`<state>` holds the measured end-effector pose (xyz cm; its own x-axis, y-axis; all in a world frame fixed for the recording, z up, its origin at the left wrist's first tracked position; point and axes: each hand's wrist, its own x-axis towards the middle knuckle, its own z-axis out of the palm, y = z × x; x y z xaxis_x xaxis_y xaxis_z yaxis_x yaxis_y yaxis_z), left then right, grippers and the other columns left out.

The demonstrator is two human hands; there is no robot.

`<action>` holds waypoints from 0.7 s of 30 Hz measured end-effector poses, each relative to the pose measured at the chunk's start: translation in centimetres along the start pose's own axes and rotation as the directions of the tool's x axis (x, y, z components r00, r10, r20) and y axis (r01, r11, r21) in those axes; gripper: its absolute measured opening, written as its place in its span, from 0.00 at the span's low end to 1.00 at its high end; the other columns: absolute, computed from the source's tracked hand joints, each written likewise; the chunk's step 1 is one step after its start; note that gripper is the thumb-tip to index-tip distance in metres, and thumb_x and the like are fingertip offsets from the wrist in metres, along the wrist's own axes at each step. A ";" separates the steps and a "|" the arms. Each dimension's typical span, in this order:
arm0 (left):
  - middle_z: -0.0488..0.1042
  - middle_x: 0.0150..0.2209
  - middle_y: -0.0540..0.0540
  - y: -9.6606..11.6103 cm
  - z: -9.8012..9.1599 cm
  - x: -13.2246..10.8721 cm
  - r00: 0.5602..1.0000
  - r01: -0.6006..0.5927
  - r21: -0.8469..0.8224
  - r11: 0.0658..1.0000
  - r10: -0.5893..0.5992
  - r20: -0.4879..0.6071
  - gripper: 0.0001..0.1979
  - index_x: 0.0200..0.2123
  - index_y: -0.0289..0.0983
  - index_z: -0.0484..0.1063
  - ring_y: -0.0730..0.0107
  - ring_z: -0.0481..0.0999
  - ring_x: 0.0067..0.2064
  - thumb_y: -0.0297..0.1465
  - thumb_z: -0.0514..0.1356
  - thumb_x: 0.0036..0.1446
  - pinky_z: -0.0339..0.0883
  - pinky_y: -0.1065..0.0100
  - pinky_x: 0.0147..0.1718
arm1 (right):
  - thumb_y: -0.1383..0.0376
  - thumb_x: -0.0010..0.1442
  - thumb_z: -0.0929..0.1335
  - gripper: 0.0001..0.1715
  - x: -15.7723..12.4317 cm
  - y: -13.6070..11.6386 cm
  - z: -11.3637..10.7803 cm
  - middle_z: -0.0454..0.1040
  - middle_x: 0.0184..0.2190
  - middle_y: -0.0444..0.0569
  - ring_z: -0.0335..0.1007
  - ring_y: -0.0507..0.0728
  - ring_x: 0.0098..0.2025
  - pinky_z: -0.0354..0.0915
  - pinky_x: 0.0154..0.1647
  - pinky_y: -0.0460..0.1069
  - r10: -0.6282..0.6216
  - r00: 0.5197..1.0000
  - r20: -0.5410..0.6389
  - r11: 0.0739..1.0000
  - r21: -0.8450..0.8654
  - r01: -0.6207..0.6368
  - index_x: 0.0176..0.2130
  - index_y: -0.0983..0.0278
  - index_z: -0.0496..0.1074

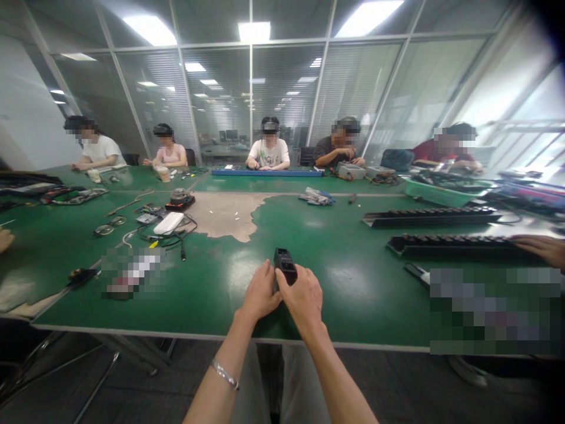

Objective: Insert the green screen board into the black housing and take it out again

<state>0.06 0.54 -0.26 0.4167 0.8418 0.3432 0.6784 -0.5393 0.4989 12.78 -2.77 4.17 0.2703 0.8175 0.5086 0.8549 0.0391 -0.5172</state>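
Note:
A black oblong box (285,258) with recessed openings along its upper face stands out between my hands, close to the near edge of the green table. I cannot make out its exact kind. My left hand (261,290) grips its left side, fingers pressed along it. On the other side my right hand (303,293) is closed around the near right part, its thumb lying over the near end. The lower part of the box is hidden by my fingers.
Across the green table (353,318) lie a white power bank-like box (169,223) with cables, glasses (110,225), grey-blue gloves (316,196), two long black strips (450,246) and a green basket (436,191). Several people sit along the far side. Another person's hand (541,248) reaches in from the right.

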 end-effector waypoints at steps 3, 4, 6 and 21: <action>0.49 0.70 0.28 -0.2 0.3 0.1 0.999 0.046 0.010 0.999 -0.046 0.023 0.36 0.66 0.28 0.53 0.48 0.49 0.71 0.34 0.58 0.56 0.48 0.48 0.68 | 0.49 0.62 0.65 0.23 -0.5 0.2 0.3 0.74 0.36 0.55 0.68 0.61 0.41 0.60 0.45 0.52 -0.005 1.000 0.002 0.999 -0.031 0.005 0.42 0.65 0.72; 0.46 0.70 0.27 -0.3 0.3 0.1 0.998 0.057 0.008 0.998 -0.057 0.025 0.38 0.67 0.26 0.50 0.48 0.48 0.71 0.34 0.58 0.56 0.48 0.49 0.68 | 0.50 0.62 0.65 0.22 -0.7 0.3 0.4 0.74 0.36 0.55 0.68 0.61 0.41 0.60 0.45 0.52 -0.004 1.000 0.012 0.999 -0.041 0.004 0.42 0.65 0.72; 0.42 0.71 0.26 -0.4 0.5 0.1 0.998 0.066 -0.002 0.998 -0.066 0.023 0.40 0.68 0.24 0.46 0.48 0.45 0.72 0.34 0.56 0.57 0.48 0.51 0.68 | 0.50 0.61 0.65 0.20 -1.1 0.5 0.7 0.74 0.36 0.55 0.68 0.61 0.42 0.60 0.45 0.52 0.001 0.999 0.035 0.999 -0.054 0.000 0.40 0.65 0.72; 0.38 0.71 0.26 -0.6 1.0 0.1 0.998 0.064 0.017 0.998 -0.065 0.026 0.41 0.69 0.21 0.41 0.49 0.40 0.72 0.30 0.55 0.56 0.46 0.50 0.69 | 0.50 0.60 0.66 0.31 -2.5 1.9 2.0 0.73 0.44 0.59 0.68 0.64 0.48 0.61 0.49 0.54 0.037 0.998 0.047 0.998 -0.044 -0.035 0.53 0.69 0.67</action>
<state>0.29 0.98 -1.31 0.3876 0.8752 0.2895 0.7142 -0.4836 0.5060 12.80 -3.59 0.51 0.2803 0.8445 0.4563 0.8637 -0.0145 -0.5038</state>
